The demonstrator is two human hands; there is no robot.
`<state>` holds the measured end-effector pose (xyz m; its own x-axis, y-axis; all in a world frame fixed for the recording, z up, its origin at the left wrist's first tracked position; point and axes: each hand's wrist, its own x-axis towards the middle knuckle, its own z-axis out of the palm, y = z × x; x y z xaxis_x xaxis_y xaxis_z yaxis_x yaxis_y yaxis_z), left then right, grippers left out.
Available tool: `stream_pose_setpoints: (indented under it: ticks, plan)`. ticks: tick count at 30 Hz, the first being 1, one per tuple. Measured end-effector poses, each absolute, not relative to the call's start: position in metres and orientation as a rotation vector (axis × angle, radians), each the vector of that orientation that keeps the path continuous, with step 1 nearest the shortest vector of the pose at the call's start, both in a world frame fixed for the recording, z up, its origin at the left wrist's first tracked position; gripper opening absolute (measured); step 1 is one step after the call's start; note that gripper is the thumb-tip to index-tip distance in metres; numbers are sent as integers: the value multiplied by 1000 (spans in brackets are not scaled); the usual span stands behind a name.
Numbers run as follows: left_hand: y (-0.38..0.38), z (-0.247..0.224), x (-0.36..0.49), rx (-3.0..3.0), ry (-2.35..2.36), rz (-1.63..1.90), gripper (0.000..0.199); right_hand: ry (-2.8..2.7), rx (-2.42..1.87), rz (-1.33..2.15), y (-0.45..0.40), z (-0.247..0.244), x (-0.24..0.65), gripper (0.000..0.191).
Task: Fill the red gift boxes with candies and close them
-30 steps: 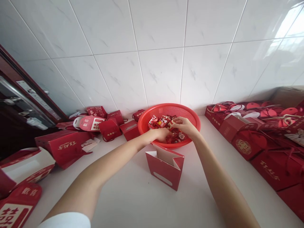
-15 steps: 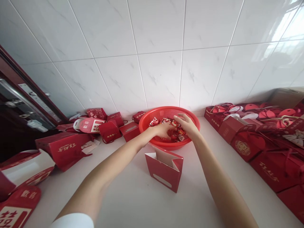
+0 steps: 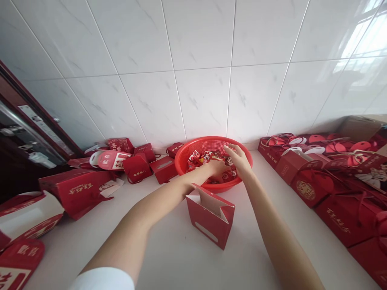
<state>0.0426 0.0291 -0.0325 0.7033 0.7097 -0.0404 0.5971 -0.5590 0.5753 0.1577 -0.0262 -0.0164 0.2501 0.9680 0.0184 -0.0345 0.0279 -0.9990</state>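
Note:
A red plastic basket (image 3: 183,155) stands against the tiled wall with wrapped candies (image 3: 198,160) in it. My left hand (image 3: 217,167) reaches down among the candies; its fingertips are hidden, so I cannot see what they touch. Over the basket's right rim is my right hand (image 3: 241,159), its fingers stretched out and no object visible in it. Just in front of the basket, a red paper box (image 3: 208,219) stands upright on the white surface, its top unfolded. Its pale inside shows, and there is a white slot shape on its front.
Several red gift boxes (image 3: 80,189) lie scattered on the left, some tipped over. Rows of closed red boxes with cord handles (image 3: 335,217) line the right side, with a brown cardboard box (image 3: 359,127) behind. A dark door frame (image 3: 36,117) borders the left.
My left hand has moved right and deeper into the candies. The right hand stays near the basket's right rim. The view has shifted slightly; the upright box stands in the same place.

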Motion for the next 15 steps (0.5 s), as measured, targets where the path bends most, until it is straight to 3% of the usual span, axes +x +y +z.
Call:
stream_pose_setpoints:
  ticks: [3,8,15]
  plan:
    - [35,-30,31,2397,1029,8,25,-1012,-1259,994,-28,-14,157,51]
    - [48,-20,10,2353,1031,3,19,-1017,-1272,1009,-25,-16,156,42]
    - [35,-3,-20,1907,823,438,40,-1062,-1207,1054,-24,-18,156,31]
